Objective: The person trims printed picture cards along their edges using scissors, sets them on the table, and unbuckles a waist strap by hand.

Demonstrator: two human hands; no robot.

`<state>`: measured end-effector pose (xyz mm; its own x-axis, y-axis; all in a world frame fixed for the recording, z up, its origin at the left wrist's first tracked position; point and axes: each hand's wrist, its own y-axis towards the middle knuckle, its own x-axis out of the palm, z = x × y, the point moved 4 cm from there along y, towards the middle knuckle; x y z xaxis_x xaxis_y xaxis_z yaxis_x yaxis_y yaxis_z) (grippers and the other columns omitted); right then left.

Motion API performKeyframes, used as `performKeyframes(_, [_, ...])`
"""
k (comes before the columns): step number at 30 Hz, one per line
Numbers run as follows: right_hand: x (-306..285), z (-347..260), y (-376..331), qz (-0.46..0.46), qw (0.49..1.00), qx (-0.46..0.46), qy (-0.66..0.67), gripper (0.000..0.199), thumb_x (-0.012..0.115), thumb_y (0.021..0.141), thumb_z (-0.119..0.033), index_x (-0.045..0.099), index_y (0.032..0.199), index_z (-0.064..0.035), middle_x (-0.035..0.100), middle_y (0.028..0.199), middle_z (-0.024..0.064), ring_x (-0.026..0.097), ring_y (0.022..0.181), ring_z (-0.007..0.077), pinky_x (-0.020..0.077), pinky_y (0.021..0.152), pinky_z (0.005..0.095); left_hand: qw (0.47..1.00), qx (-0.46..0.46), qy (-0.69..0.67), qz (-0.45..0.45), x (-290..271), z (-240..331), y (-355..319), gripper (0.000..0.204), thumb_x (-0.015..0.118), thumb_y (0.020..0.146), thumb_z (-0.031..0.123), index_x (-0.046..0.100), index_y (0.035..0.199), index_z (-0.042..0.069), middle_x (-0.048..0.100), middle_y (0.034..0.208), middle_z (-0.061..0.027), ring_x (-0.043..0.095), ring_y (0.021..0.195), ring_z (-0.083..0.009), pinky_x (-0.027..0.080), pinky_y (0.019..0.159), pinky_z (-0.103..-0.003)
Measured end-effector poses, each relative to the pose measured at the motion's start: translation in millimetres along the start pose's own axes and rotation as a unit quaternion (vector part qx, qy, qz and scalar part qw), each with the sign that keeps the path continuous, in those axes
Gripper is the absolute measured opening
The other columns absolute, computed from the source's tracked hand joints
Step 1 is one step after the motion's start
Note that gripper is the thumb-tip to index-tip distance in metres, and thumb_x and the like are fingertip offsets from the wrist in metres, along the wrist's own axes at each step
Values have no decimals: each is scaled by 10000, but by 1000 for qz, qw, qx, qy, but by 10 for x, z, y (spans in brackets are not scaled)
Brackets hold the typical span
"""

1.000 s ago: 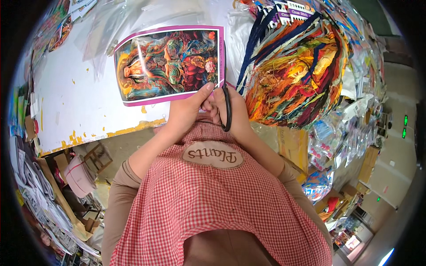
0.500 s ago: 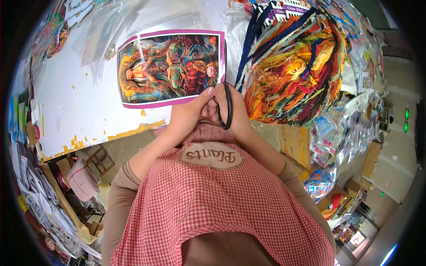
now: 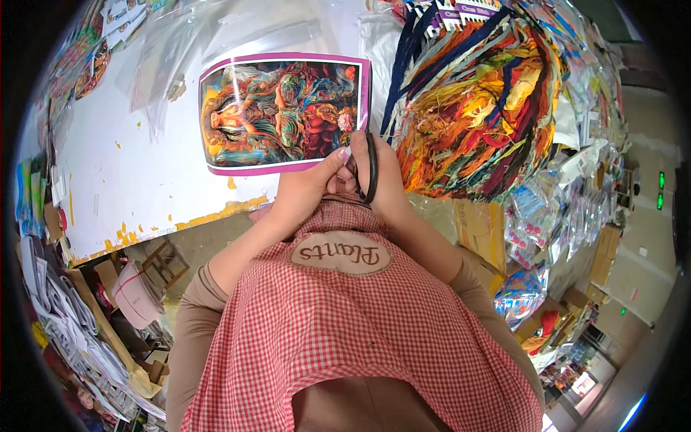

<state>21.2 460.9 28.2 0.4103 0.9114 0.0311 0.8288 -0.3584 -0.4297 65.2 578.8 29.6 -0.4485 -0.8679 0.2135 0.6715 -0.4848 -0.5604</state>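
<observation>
Just above the centre of the view, the two bare hands meet at a printed picture [image 3: 284, 115], a glossy colour sheet with a magenta border lying toward 11 o'clock. The left hand [image 3: 311, 181] has its grip pinched on the sheet's lower edge, near the corner at the sheet's 4 o'clock. The right hand [image 3: 384, 171], just beside it toward 3 o'clock, has its grip curled on a black loop-shaped handle [image 3: 372, 171]; whether any finger passes through the loop cannot be told. Under the sheet is a white worktop [image 3: 115, 191], its chipped edge showing yellow toward 9 o'clock. Clear plastic sleeves [image 3: 169, 61] lie at 11 o'clock, beyond the sheet. Toward 1 o'clock sits a large bundle of multicoloured thread skeins [image 3: 479, 115], with navy strands along its near side. A red gingham apron [image 3: 353, 324] spreads at 6 o'clock.
</observation>
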Motion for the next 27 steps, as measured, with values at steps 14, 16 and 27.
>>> performKeyframes(14, [-111,14,84,51,998,-15,15,459,426,942,-461,519,817,-29,505,586,6,475,448,82,370,396,208,999,-9,-23,-25,20,-117,72,228,651,860,216,632,778,4,614,664,-29,494,526,-71,386,484,-202])
performKeyframes(16, [-165,-21,92,45,999,6,5,451,416,949,-440,538,826,-24,513,616,6,479,464,72,368,388,207,1000,6,-12,-25,20,-71,70,223,648,861,222,632,782,14,623,668,-30,507,516,-71,405,481,-205])
performKeyframes(27, [-690,136,394,177,972,-153,-35,185,590,813,-124,569,925,22,589,802,44,539,706,130,430,666,266,973,-47,52,-219,-241,-495,491,338,648,855,270,589,1022,-17,637,827,-57,586,662,-116,464,610,-242])
